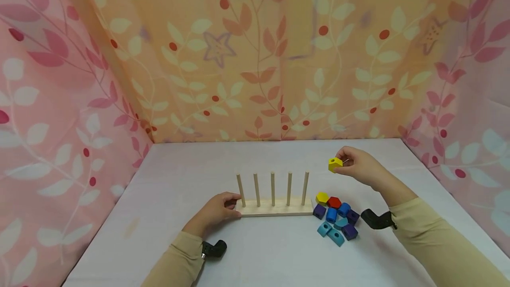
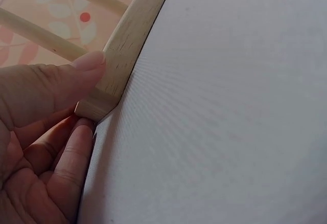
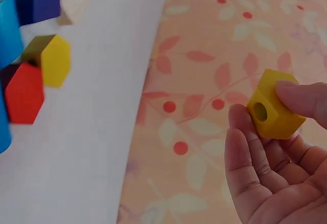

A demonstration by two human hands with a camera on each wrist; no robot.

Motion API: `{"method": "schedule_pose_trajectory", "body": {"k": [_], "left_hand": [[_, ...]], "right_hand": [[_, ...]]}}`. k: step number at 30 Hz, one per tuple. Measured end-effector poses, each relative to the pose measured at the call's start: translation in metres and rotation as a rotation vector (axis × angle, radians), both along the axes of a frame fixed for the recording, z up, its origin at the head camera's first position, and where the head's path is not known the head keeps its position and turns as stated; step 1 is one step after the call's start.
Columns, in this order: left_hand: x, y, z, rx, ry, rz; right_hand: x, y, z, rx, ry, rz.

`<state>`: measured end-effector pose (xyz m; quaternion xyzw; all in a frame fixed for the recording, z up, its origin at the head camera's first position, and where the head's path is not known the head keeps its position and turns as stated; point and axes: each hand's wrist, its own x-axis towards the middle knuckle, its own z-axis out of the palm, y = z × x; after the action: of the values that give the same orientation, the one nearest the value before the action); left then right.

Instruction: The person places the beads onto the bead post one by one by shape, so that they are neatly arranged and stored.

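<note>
A pale wooden peg board (image 1: 275, 209) with several upright pegs stands on the table. My left hand (image 1: 218, 211) holds its left end, the thumb (image 2: 76, 78) on the front edge and fingers behind the end. Raised above the table, past the board's right end, my right hand (image 1: 360, 167) pinches a yellow hexagonal bead (image 1: 335, 164) between thumb and fingers. The right wrist view shows the hole through this yellow bead (image 3: 273, 106). No bead sits on the pegs.
Right of the board lies a group of loose beads: another yellow hexagon (image 1: 322, 198), a red hexagon (image 1: 334, 202), and several blue, purple (image 1: 349, 232) and light blue (image 1: 336, 237) ones. Patterned curtains (image 1: 255, 56) enclose the white table (image 1: 191, 167).
</note>
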<state>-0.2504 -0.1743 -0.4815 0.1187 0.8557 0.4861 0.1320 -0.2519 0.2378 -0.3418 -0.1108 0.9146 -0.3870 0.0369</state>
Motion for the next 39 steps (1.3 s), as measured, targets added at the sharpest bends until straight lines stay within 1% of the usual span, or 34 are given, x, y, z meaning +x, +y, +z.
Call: {"method": "schedule_pose_trajectory", "body": {"k": [4, 9, 14, 17, 21, 27, 34, 39], "left_hand": [[0.000, 0.001, 0.001, 0.009, 0.001, 0.003], [0.001, 0.001, 0.002, -0.006, 0.011, 0.000], [0.002, 0.000, 0.001, -0.016, 0.000, 0.001], [0.002, 0.001, 0.000, -0.010, -0.013, 0.004], [0.001, 0.001, 0.000, 0.000, -0.002, 0.008], [0.001, 0.002, 0.000, 0.000, 0.011, 0.022], [0.001, 0.003, 0.001, -0.011, 0.000, 0.036], [0.001, 0.002, 0.001, -0.005, -0.004, 0.037]], "right_hand": [[-0.001, -0.012, 0.008, -0.046, 0.029, 0.027], [0.000, -0.032, 0.016, -0.123, 0.066, 0.092], [0.000, -0.054, 0.022, -0.188, 0.058, 0.170], [-0.001, -0.069, 0.025, -0.205, 0.045, 0.199], [-0.001, -0.089, 0.030, -0.232, 0.028, 0.231], [-0.004, -0.118, 0.030, -0.275, 0.021, 0.293], [-0.006, -0.148, 0.024, -0.327, 0.024, 0.308], [-0.006, -0.166, 0.022, -0.302, 0.054, 0.315]]}}
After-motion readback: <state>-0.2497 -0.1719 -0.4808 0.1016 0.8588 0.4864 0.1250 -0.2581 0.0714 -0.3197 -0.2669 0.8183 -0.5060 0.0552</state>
